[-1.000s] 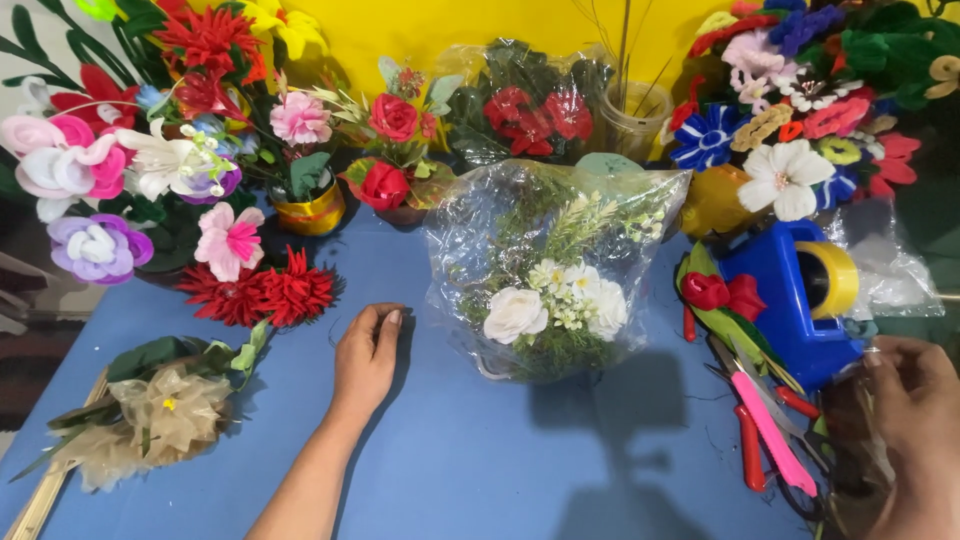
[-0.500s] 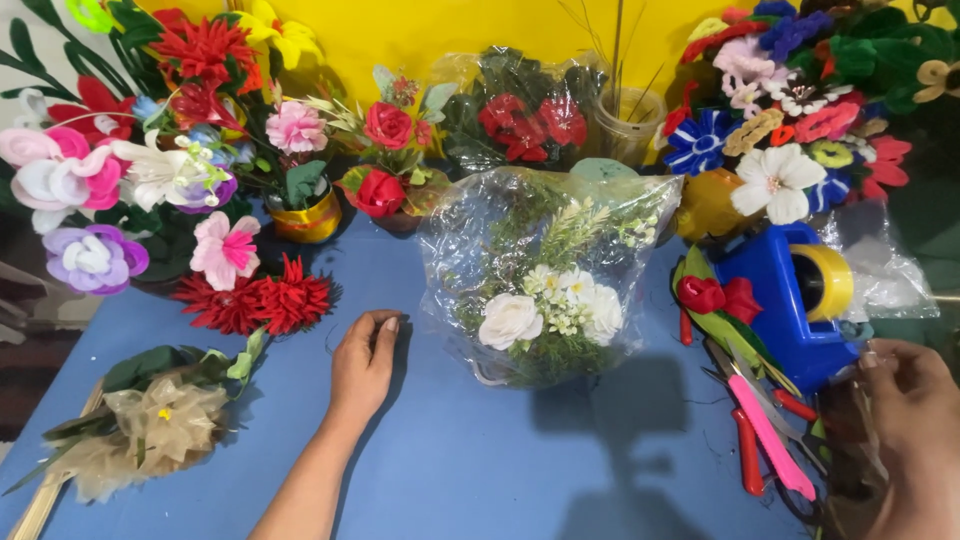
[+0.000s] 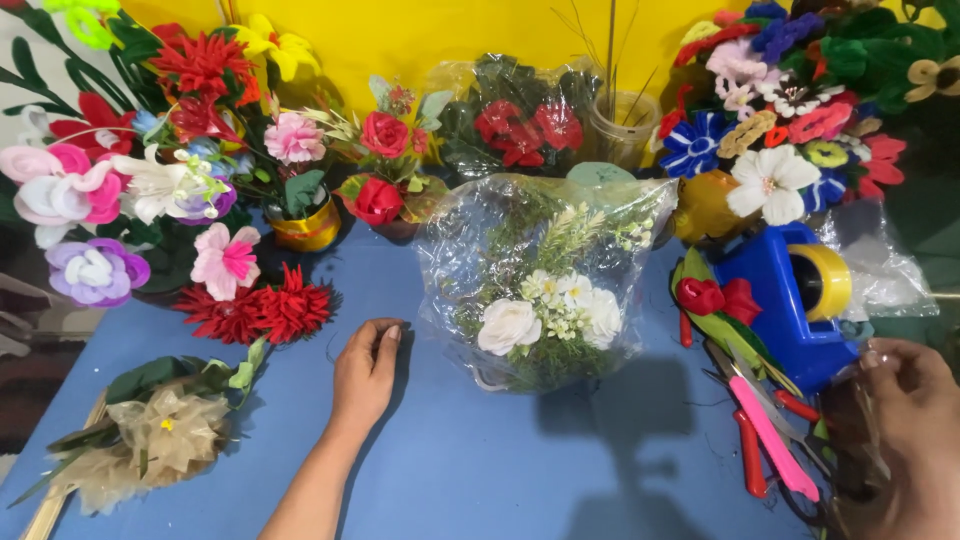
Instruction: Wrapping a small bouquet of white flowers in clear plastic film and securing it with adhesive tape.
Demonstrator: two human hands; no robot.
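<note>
left hand (image 3: 365, 370) lies flat, fingers loose, on the blue tabletop (image 3: 480, 460) beside the wrapped bouquet (image 3: 535, 290); right hand (image 3: 900, 420) fingers pinch clear plastic (image 3: 850, 440).

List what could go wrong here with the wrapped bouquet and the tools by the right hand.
1. The wrapped bouquet stands free on the table; neither hand touches it, so a nudge might tip it.
2. The right hand holds clear film just above the red and pink cutters; the film could snag on them.
3. The left hand lies flat near the red flowers and could brush them.
</note>
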